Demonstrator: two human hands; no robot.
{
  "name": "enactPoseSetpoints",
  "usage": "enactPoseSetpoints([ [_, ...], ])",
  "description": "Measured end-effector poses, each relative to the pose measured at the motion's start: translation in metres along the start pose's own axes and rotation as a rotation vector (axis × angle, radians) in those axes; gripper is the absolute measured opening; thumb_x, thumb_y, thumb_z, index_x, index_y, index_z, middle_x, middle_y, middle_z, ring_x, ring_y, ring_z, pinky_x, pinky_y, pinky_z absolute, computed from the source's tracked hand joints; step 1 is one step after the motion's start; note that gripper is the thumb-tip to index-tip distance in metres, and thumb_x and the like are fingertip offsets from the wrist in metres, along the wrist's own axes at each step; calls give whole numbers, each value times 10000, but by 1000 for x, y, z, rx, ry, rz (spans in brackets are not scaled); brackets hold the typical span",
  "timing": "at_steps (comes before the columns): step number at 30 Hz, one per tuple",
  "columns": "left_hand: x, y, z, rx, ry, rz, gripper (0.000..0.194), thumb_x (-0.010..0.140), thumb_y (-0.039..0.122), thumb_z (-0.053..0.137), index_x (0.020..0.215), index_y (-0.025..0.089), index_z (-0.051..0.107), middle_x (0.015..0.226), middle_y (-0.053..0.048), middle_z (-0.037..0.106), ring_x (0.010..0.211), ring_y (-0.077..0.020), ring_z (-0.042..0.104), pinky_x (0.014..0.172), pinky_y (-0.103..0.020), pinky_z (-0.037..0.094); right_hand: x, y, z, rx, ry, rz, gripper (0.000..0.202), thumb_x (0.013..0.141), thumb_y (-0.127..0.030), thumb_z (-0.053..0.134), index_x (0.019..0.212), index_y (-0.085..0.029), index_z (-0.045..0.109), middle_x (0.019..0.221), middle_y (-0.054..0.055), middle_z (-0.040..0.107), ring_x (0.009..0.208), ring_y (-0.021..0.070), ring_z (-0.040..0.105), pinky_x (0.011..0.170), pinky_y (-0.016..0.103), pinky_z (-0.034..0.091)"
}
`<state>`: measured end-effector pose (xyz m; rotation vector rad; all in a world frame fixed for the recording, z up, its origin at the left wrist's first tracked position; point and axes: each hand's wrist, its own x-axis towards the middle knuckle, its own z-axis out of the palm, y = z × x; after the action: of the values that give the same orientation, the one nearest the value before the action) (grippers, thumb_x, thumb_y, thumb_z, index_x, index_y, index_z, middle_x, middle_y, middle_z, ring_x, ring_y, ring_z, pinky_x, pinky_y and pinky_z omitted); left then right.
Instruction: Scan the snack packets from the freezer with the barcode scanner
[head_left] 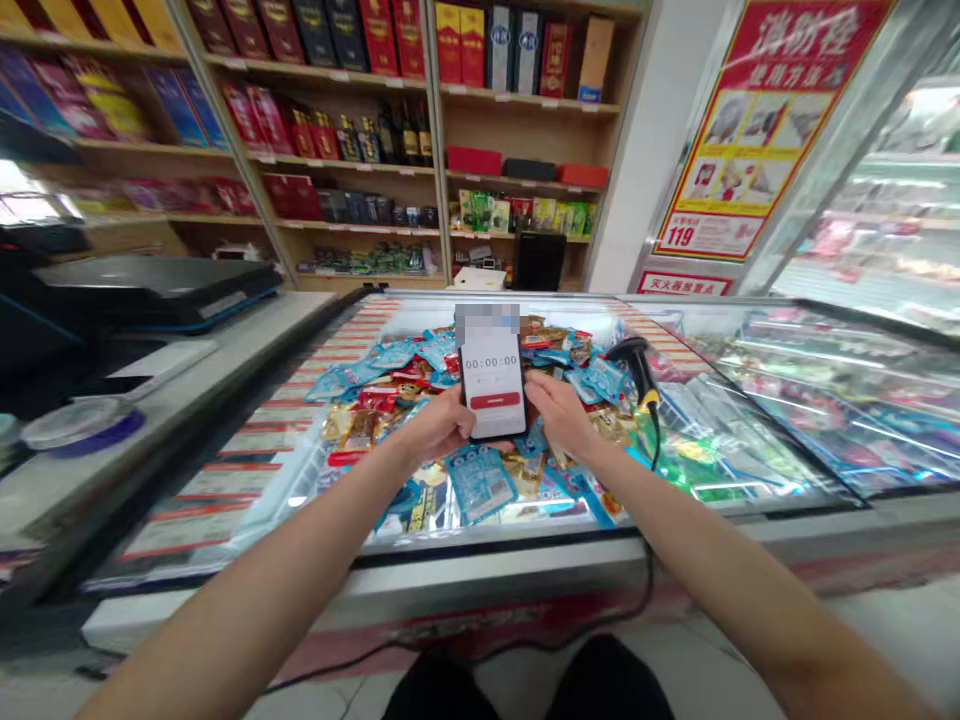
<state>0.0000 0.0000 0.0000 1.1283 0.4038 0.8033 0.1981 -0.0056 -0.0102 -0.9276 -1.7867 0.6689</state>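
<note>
Phone (494,385) upright, long axis running near-far, screen facing wearer, approx. mid-width over freezer top (390,552), betw. its L & R edges; L hand (442,425) & R hand (559,410) grip its sides. Snack packets (480,485) piled beneath; shelves (337,160) behind hold boxes, bottles.

You get a bright, evenly lit view, with daylight-white glare at the far left edge and long streaky reflections across the glass freezer top (795,400). Your wide lens bends and smears the edges, blurring the left shelves (112,110) and the red poster (772,130); a pixelated patch covers the phone (493,385) screen's top.
</note>
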Motion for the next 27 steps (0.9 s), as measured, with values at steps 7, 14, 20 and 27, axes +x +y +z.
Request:
enactPoseSetpoints([
  [7,-2,0,3,17,-64,11,1000,394,-2,470,1365,219,560,1307,-83,717,1325,-397,578,1072,-639,503,-1,1,0,-3,10,10,275,938,-377,419,713,-226,466,650,-15,491,648,171,514,611,279,387],
  [14,-2,-1,0,8,-34,-6,982,406,-9,479,1358,220,558,1308,-85,716,1311,-397,590,1064,-636,509,-1,3,0,4,-4,44,276,962,-368,422,742,-224,508,656,-8,538,635,177,554,579,269,421],
  [20,-3,-5,-3,8,29,-18,965,415,-17,499,1347,225,568,1286,-80,724,1292,-400,604,1048,-649,517,2,7,-2,-18,38,28,262,956,-347,443,836,-204,628,710,11,652,649,182,617,611,276,468],
  [27,-9,1,-7,62,136,-29,949,412,-5,503,1333,210,579,1246,-96,741,1254,-399,632,1026,-633,538,5,12,-2,147,53,136,303,953,-410,459,965,-187,664,669,23,681,512,174,639,517,280,494],
])
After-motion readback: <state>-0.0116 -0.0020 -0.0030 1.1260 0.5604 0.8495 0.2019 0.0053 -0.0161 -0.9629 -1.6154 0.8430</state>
